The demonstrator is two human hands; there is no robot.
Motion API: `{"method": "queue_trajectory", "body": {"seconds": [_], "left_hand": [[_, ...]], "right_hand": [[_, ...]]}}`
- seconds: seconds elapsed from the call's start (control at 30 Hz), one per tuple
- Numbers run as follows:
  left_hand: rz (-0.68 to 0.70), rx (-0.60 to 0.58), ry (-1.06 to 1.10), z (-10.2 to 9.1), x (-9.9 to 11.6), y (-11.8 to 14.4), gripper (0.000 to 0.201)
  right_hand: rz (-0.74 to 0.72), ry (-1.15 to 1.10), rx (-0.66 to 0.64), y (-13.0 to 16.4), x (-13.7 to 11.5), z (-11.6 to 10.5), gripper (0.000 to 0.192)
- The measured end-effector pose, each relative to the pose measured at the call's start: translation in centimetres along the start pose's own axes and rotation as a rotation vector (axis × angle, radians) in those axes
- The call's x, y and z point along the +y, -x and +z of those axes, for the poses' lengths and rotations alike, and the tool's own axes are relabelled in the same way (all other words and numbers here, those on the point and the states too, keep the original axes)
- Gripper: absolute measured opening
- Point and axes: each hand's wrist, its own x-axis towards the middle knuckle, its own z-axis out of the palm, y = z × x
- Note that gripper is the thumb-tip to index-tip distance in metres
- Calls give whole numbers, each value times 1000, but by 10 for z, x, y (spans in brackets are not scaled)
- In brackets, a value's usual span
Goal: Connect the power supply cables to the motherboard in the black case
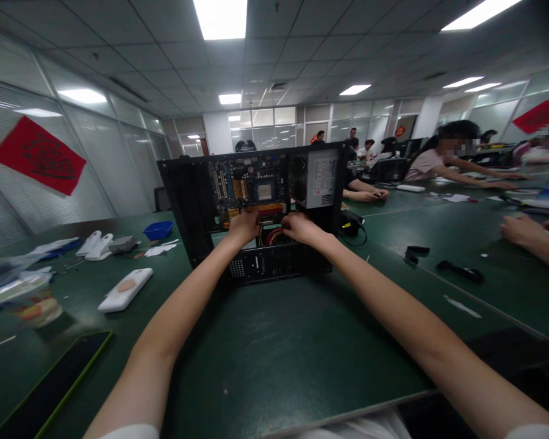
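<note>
Head view. Open black computer case (196, 201) stands on its side on the green table (274, 341), open face toward the wearer. Inside: motherboard (251, 189) upright across the back wall, grey power supply (318, 180) in the upper right corner, bundle of red and yellow cables (272, 235) low in the middle. Left hand (243, 227) reaches in at the lower edge of the motherboard, fingers curled; what it grips, cannot tell. Right hand (301, 228) just beside it, fingers bent down onto the cable bundle, touching it; a firm grip cannot be told. Both forearms stretch straight across the table from the near edge. Left of the case, well apart: small blue tray (158, 230), contents not readable; white handheld devices (95, 245); a white flat device (125, 289) nearer the wearer. Far left edge: clear plastic tub (27, 302) holding something coloured. Near left corner: dark tablet with green rim (50, 390). Right of the case: black cable (354, 228) touching its side, small black parts (416, 251) farther out. Broad bare table between the wearer and the case. Other people sit at the far and right tables; another person's hand (521, 230) rests at the right edge.
</note>
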Motion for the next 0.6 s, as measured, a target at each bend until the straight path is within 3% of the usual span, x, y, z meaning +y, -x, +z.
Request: {"method": "queue_trajectory", "body": {"seconds": [0.07,0.23,0.43,0.6], "left_hand": [[-43,9,49,0,-1,3,37],[-13,-163,29,1,0,5,43],[-46,-185,10,2,3,5,40],[-43,-185,3,1,3,6,37]], "right_hand": [[-7,3,15,0,1,0,21],[-98,29,37,-5,-3,-3,16],[-250,82,-5,-32,-14,2,15],[-277,140,-18,-42,-14,8,22]]}}
